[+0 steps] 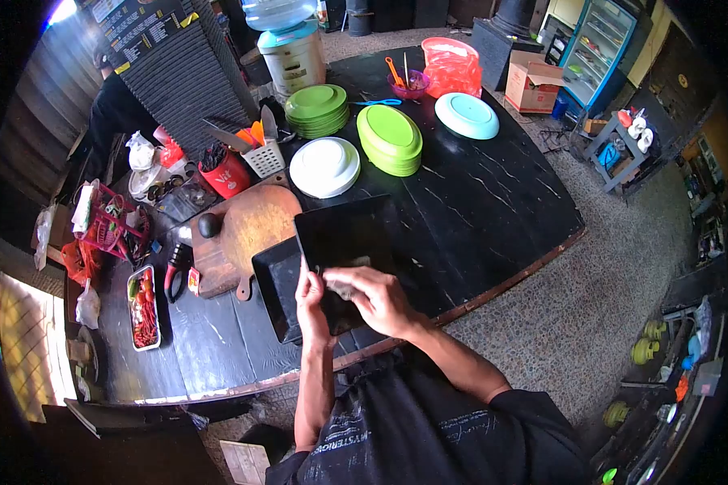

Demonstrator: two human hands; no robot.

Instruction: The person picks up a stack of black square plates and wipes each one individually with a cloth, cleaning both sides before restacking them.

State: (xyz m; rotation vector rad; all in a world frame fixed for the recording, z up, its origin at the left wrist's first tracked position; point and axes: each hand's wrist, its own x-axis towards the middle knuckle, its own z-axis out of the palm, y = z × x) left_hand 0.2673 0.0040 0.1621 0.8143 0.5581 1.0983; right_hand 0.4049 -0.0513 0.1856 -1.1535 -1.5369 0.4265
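Observation:
My left hand (311,301) grips the near left edge of a black square plate (344,237) and holds it tilted above the black table (493,202). My right hand (374,296) presses a small grey cloth (344,265) against the plate's face. A second black square plate (275,283) lies flat on the table just under and left of the held one.
A round wooden board (255,222) sits to the left, a white plate (324,166), green plate stacks (390,137) (316,109) and a light blue plate (467,114) beyond. A tray of chillies (143,307) lies at far left. The table edge (501,287) runs close on my right.

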